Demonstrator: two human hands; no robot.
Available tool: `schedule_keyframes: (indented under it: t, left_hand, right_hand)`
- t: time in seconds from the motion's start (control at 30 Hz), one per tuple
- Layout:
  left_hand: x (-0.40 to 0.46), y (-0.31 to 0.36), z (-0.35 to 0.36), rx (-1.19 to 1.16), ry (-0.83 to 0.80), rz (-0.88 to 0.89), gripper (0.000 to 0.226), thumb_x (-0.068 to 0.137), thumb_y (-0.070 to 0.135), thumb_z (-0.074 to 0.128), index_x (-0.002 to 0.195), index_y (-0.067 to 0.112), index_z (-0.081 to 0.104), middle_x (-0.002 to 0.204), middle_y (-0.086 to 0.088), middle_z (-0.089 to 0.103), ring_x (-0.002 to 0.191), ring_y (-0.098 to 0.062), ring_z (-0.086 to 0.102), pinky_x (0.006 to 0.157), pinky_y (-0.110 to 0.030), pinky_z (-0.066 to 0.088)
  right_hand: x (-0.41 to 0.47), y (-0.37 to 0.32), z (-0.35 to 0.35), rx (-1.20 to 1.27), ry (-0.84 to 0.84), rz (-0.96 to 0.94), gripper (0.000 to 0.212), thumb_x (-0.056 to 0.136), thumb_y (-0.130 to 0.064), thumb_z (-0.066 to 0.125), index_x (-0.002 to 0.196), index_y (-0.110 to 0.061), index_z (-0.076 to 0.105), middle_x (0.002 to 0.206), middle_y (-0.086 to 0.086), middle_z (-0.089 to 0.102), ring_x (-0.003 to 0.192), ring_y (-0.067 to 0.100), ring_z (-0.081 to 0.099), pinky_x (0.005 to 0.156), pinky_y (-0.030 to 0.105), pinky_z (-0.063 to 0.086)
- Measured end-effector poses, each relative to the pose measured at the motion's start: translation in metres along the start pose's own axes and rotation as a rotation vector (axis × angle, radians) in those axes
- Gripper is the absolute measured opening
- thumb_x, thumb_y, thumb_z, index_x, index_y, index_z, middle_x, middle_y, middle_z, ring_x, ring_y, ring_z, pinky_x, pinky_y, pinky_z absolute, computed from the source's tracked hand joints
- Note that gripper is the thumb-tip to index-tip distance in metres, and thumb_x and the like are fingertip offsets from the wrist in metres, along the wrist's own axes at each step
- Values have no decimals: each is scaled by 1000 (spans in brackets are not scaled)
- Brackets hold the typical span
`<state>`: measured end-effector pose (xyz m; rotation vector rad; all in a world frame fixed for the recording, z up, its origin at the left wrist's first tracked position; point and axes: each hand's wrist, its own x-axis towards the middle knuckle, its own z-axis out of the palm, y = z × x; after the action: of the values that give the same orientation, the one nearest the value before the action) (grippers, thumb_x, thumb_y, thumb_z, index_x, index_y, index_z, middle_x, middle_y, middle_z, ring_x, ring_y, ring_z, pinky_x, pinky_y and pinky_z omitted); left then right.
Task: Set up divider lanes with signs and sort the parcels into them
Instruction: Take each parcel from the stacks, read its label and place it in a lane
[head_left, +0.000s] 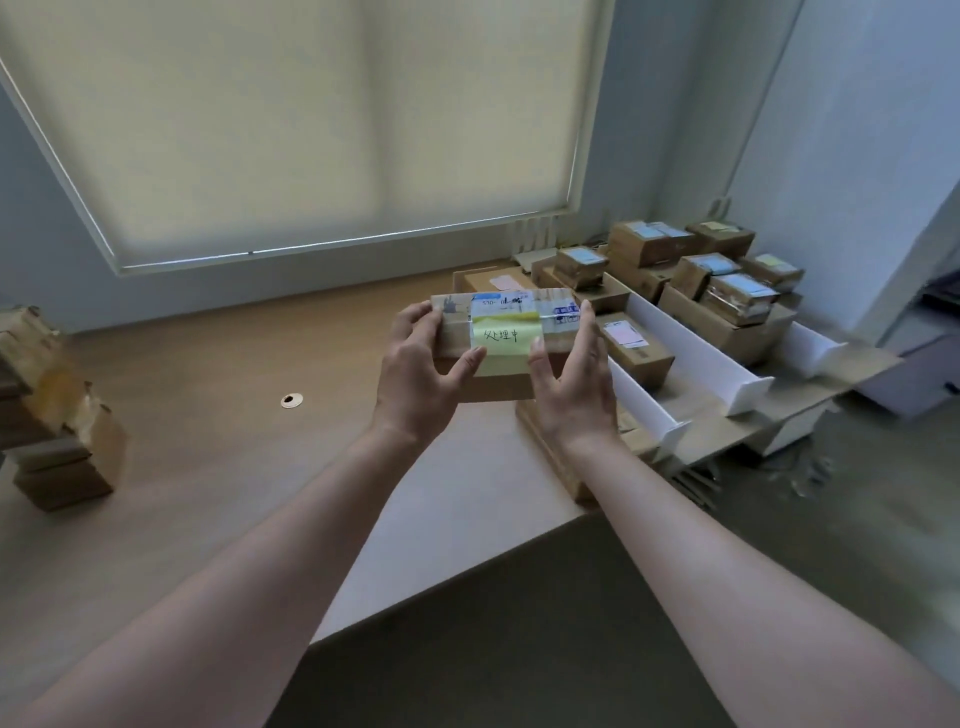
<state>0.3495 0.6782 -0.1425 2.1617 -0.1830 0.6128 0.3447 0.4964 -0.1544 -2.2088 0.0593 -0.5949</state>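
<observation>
Gripped at both ends by the left hand (415, 358) and right hand (571, 374), a parcel (498, 338) bearing a yellow note (503, 345) is held over the worktop (218, 374) beside the white dividers (691, 338); misfiling is risked if the note is misread.

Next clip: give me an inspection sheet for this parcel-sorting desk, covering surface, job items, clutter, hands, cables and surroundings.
Surface: wooden desk with a round grommet hole.
Job's things: held parcel with a yellow handwritten note; white dividers form lanes on the right, with labelled parcels stacked between and behind them.
Clutter: pile of unsorted cardboard boxes at the left edge, blurred.
Hands: left hand and right hand grip the held parcel's two ends above the desk.
Cables: thin line up the right wall, possibly a cord; cannot tell.
Surroundings: window with lowered roller blind; grey floor.
</observation>
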Motion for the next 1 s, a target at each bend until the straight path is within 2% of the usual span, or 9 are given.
schedule_keyframes:
  t: [0.1,0.2,0.33,0.4,0.47,0.6,0.67,0.77,1.0]
  left_hand:
    - [-9,43,56,-6,-32,21,73,90,35,77,148,0,49,150,-5,44,136,-18,47,117,-35,40]
    - [-21,81,112,-9,-87,46,71,92,33,75,149,1,48,151,-5,43,136,-19,47,113,-36,46]
    - [-26,116,182,-12,-155,115,66,94,34,72,151,10,48,154,-1,41,137,-21,47,101,-43,57]
    - [-21,128,214,3,-191,150,62,95,35,70,151,17,49,155,1,40,136,-23,47,98,-46,58]
    - [-12,137,245,36,-229,187,55,97,36,67,149,24,52,156,1,39,135,-26,49,98,-48,58]
    - [11,143,313,72,-286,209,41,99,33,64,139,25,64,153,-4,43,129,-28,55,97,-47,57]
    - [28,138,350,48,-307,201,33,99,30,66,131,24,70,147,-5,48,120,-29,60,91,-48,59]
    - [57,127,404,57,-350,176,31,99,32,66,129,27,70,147,-4,49,117,-30,62,86,-45,59]
    - [119,96,509,30,-453,81,33,100,31,65,132,24,68,148,-5,46,120,-25,61,96,-37,54]
  right_hand:
    - [11,47,-52,-36,10,-4,73,105,-52,41,163,-33,2,158,6,31,139,25,39,96,38,43]
    - [24,96,-99,-87,17,17,68,104,-52,40,162,-35,7,152,10,31,134,28,41,95,38,43]
    - [40,154,-147,-143,43,35,62,104,-43,42,161,-29,20,145,9,30,127,28,46,90,36,47]
    - [51,178,-165,-145,62,22,60,104,-36,45,160,-22,27,150,9,29,131,27,45,99,42,50]
    - [67,202,-178,-155,78,21,58,104,-30,46,158,-16,32,161,9,23,141,26,38,108,43,46]
    - [108,256,-189,-238,66,15,56,106,-25,42,160,-13,30,171,1,14,147,20,31,111,34,37]
    - [135,286,-187,-251,54,17,56,106,-23,42,160,-12,31,171,-1,15,148,17,29,112,29,32]
    - [178,330,-178,-262,21,29,55,105,-21,42,159,-12,33,170,0,18,150,18,29,116,33,31]
    - [266,416,-157,-275,-101,93,48,105,-23,42,153,-20,45,168,-7,24,145,21,38,114,41,38]
